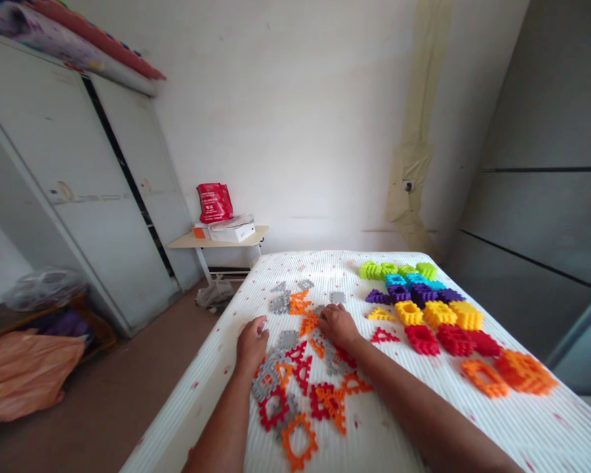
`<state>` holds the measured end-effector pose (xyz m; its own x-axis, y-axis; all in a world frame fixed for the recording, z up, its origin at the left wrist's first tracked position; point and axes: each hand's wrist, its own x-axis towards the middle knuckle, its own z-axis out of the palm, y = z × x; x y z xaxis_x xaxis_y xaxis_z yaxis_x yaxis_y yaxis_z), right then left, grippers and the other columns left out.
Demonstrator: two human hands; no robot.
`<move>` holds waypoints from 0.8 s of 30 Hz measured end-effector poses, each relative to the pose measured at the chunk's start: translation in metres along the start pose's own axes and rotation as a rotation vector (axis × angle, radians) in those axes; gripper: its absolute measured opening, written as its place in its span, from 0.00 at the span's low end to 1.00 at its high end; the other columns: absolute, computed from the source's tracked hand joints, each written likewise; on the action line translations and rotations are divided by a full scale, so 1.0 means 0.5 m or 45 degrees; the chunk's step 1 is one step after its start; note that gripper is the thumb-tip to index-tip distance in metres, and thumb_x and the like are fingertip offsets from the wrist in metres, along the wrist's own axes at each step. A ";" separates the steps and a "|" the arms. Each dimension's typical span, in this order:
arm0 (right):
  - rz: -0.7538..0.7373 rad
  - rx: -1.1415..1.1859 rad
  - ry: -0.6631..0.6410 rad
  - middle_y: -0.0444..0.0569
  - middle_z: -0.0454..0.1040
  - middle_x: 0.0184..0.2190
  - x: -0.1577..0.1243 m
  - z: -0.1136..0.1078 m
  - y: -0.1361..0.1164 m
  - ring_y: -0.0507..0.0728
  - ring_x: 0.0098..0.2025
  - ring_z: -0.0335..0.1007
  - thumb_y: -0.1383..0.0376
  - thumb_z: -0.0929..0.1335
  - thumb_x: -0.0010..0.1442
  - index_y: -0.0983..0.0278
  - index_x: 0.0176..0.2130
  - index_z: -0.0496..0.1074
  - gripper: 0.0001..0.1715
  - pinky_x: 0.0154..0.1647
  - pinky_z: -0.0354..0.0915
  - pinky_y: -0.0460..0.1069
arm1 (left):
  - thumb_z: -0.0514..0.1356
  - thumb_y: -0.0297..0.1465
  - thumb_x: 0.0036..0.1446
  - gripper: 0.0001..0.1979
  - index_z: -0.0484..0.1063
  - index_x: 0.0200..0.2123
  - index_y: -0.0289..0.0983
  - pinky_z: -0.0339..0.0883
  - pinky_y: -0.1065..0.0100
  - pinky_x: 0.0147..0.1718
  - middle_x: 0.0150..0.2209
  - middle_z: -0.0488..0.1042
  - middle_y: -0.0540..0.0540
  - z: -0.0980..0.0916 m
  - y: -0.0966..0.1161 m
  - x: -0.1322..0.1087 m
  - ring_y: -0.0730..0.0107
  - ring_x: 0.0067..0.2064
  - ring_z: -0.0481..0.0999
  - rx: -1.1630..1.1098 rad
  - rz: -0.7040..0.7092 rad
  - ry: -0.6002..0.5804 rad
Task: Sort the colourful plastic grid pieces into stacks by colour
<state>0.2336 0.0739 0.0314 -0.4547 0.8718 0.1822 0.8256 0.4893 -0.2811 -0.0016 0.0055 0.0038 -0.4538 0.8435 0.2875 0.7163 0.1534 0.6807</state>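
My left hand [252,343] hovers at the left edge of a loose pile of flat plastic building pieces with toothed edges. Its fingers are half bent and apart, with nothing seen between them. My right hand [339,324] is over the far part of the pile, fingers curled down and close together. Beside its fingertips lie an orange piece [309,322] and a partly covered grey piece; what the fingers hold is hidden. Between my arms are grey pieces [266,381], red pieces [303,373] and an orange square frame [299,441].
Stacks sorted by colour stand at right: lime [370,270], blue [394,280], purple [423,293], yellow [439,315], red [456,339] and orange [525,372]. They rest on a white striped bed cover [211,387]. A small table [182,242] with a red bag [215,202] stands behind.
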 end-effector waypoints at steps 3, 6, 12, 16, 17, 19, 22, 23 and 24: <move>-0.060 0.066 0.004 0.53 0.72 0.41 -0.014 0.017 -0.025 0.57 0.45 0.64 0.64 0.62 0.58 0.64 0.37 0.73 0.12 0.48 0.57 0.49 | 0.55 0.24 0.48 0.17 0.72 0.43 0.35 0.63 0.68 0.44 0.38 0.74 0.44 0.001 -0.001 0.001 0.68 0.39 0.72 -0.014 -0.005 0.006; -0.145 0.165 0.016 0.54 0.72 0.40 -0.019 0.029 -0.053 0.57 0.46 0.65 0.66 0.62 0.57 0.66 0.38 0.73 0.12 0.50 0.56 0.49 | 0.54 0.25 0.49 0.16 0.72 0.42 0.35 0.64 0.67 0.44 0.37 0.75 0.44 0.000 -0.002 0.001 0.67 0.40 0.73 -0.034 -0.013 0.019; -0.195 0.295 0.100 0.52 0.73 0.43 -0.031 0.007 -0.061 0.54 0.46 0.67 0.72 0.59 0.58 0.66 0.45 0.71 0.18 0.48 0.59 0.45 | 0.54 0.27 0.49 0.16 0.72 0.43 0.35 0.64 0.69 0.43 0.39 0.75 0.44 0.000 -0.005 -0.002 0.68 0.40 0.74 -0.092 -0.023 0.035; -0.258 0.363 0.198 0.51 0.74 0.39 -0.078 -0.014 -0.003 0.53 0.42 0.69 0.75 0.58 0.56 0.66 0.41 0.73 0.19 0.45 0.61 0.45 | 0.54 0.28 0.50 0.16 0.72 0.43 0.35 0.65 0.70 0.41 0.39 0.76 0.45 0.002 -0.014 0.003 0.69 0.39 0.74 -0.101 -0.040 0.016; -0.275 0.367 0.203 0.51 0.74 0.38 -0.095 -0.016 0.017 0.53 0.41 0.69 0.76 0.58 0.55 0.66 0.40 0.73 0.19 0.44 0.62 0.45 | 0.54 0.29 0.51 0.16 0.72 0.44 0.35 0.65 0.71 0.41 0.39 0.76 0.45 0.003 -0.015 0.008 0.69 0.38 0.74 -0.097 -0.049 0.004; -0.285 0.370 0.214 0.50 0.74 0.36 -0.131 -0.015 0.053 0.53 0.40 0.69 0.77 0.58 0.54 0.65 0.38 0.73 0.19 0.42 0.62 0.46 | 0.54 0.32 0.52 0.17 0.71 0.45 0.35 0.65 0.72 0.38 0.39 0.76 0.45 0.006 -0.014 0.025 0.70 0.38 0.74 -0.073 -0.075 -0.028; -0.290 0.365 0.204 0.49 0.74 0.34 -0.175 -0.010 0.091 0.53 0.37 0.69 0.76 0.58 0.54 0.64 0.36 0.72 0.17 0.39 0.63 0.46 | 0.56 0.36 0.51 0.20 0.69 0.47 0.36 0.64 0.73 0.38 0.42 0.75 0.44 0.013 0.005 0.062 0.69 0.39 0.75 0.017 -0.120 -0.076; -0.295 0.361 0.202 0.49 0.73 0.33 -0.184 -0.009 0.097 0.53 0.36 0.69 0.76 0.59 0.54 0.65 0.35 0.72 0.17 0.38 0.63 0.46 | 0.58 0.37 0.50 0.21 0.69 0.48 0.37 0.64 0.72 0.38 0.43 0.75 0.44 0.016 0.015 0.076 0.67 0.41 0.74 0.064 -0.139 -0.088; -0.302 0.353 0.201 0.49 0.73 0.33 -0.189 -0.008 0.100 0.53 0.36 0.69 0.76 0.59 0.54 0.65 0.34 0.72 0.16 0.37 0.63 0.45 | 0.59 0.39 0.48 0.22 0.69 0.48 0.39 0.63 0.71 0.40 0.44 0.74 0.44 0.020 0.028 0.088 0.65 0.44 0.74 0.115 -0.159 -0.097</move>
<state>0.3191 0.0157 0.0038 -0.5475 0.7301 0.4089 0.5725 0.6832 -0.4533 -0.0063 0.0500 0.0191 -0.5031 0.8511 0.1500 0.7031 0.3021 0.6438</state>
